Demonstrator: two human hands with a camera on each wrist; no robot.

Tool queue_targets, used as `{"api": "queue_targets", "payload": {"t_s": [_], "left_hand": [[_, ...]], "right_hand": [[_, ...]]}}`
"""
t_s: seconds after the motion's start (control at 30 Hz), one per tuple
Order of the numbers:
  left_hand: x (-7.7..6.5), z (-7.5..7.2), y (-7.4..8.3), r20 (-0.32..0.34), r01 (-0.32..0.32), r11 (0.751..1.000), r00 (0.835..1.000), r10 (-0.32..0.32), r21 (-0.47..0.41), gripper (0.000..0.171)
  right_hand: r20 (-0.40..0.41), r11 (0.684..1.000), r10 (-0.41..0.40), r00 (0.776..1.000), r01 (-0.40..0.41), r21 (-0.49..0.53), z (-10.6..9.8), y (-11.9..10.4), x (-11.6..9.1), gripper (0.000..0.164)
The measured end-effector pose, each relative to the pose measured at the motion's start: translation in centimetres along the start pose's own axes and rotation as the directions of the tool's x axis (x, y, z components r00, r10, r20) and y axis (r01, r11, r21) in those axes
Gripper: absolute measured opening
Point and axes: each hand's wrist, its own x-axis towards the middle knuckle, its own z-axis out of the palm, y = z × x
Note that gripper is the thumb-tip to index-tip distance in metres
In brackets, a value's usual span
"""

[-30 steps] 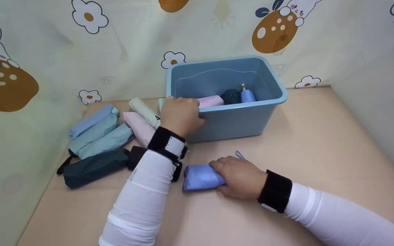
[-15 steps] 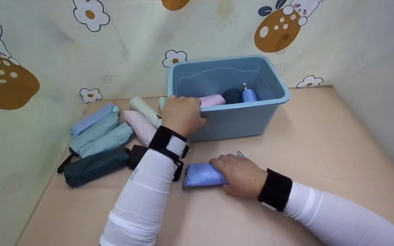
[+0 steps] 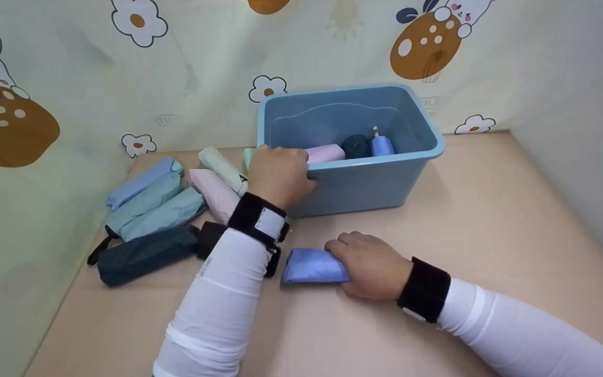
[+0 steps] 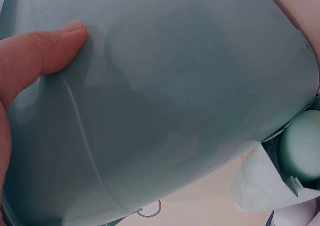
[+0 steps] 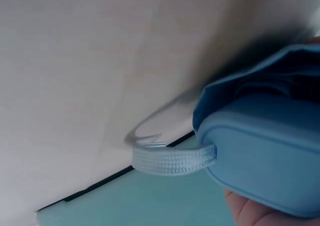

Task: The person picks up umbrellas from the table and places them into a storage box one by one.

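Note:
My left hand (image 3: 279, 175) grips the front rim of a blue plastic bin (image 3: 356, 186) near its left corner. In the left wrist view the thumb (image 4: 47, 51) lies against the bin's outer wall (image 4: 190, 96). My right hand (image 3: 372, 266) holds a folded blue umbrella (image 3: 314, 266) at its handle end, just in front of the bin, low over the table. The right wrist view shows the umbrella's handle (image 5: 265, 151) with a pale wrist strap (image 5: 172, 159) looping out. Inside the bin are a pink umbrella (image 3: 325, 153), a dark one (image 3: 355, 146) and a blue one (image 3: 382, 145).
Several folded umbrellas lie left of the bin, among them a dark green one (image 3: 147, 256), a pink one (image 3: 215, 193) and a pale green one (image 3: 223, 168). A dark brown item (image 3: 210, 238) is partly behind my left forearm. Patterned cloth walls (image 3: 202, 63) surround the table (image 3: 490, 220).
My right hand has shifted slightly to the right and away from me with the blue umbrella, and its strap is no longer visible in the head view. The left hand stays on the rim.

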Motion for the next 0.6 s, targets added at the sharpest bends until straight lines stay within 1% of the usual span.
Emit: {"api": "queue_targets", "payload": {"t_s": [0.13, 0.37, 0.6], "left_hand": [[0.00, 0.01, 0.00, 0.013, 0.005, 1.000, 1.000, -0.005, -0.002, 0.036], [0.06, -0.05, 0.07, 0.028, 0.015, 1.000, 0.999, -0.015, -0.015, 0.037], [0.10, -0.08, 0.07, 0.029, 0.014, 1.000, 0.999, -0.014, -0.014, 0.036]], "right_hand": [[0.022, 1.000, 0.013, 1.000, -0.013, 0.008, -0.17, -0.04, -0.10, 0.057], [0.081, 0.998, 0.046, 0.996, -0.049, 0.037, -0.80, 0.29, -0.07, 0.061], [0.085, 0.997, 0.061, 0.994, -0.065, 0.044, -0.84, 0.63, 0.04, 0.058]]}}
